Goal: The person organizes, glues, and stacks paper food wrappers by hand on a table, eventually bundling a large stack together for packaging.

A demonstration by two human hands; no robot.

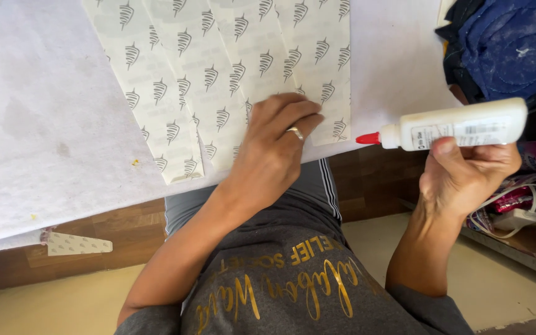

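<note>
Glue bottle (460,124), white with a red tip, is clamped level in the right hand (466,174) beside the table edge; left hand (274,146), fingers together, should press the printed strips (218,74) flat on the white cloth (44,124).
</note>
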